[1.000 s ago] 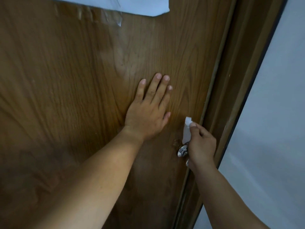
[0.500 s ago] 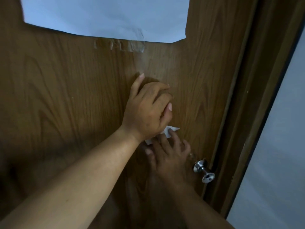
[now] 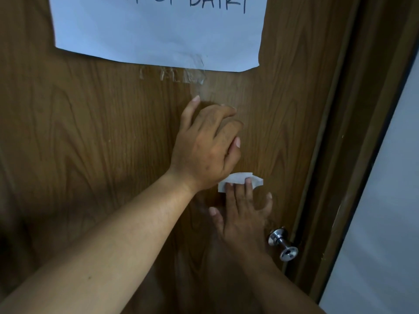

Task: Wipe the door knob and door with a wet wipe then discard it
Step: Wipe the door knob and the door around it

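A: Quick pass. We see the right hand [image 3: 243, 214] flat on the door [image 3: 102, 137], fingers spread and straight, two fingertips [image 3: 248, 180] pinning the wet wipe [image 3: 238, 181] against the wood. Pressing, not pinching.

B: Agreed. The wipe is small and white, and we only get its upper part; the lower part sits under the fingers. Its left end touches or slips behind the heel of the left hand [image 3: 207, 146], we can't tell which.

A: That hand sits just above the wipe, fingers curled, thumb pointing up. Its palm faces the door, so whether it holds anything we cannot tell.

B: The door knob [image 3: 283, 244] is chrome, lower right of the right hand, near but apart. Nothing touches it.

A: The paper sheet [image 3: 158, 35] is taped high on the door and cut off by the top edge. We only get the bottoms of dark handwritten letters, not readable as a whole word.

B: Some clear tape [image 3: 192, 75] scraps are below its lower edge, wrinkled, hard to make out.

A: The door frame [image 3: 353, 132] runs down the right, then a pale wall [image 3: 385, 200], cropped. Both forearms run out at the bottom.
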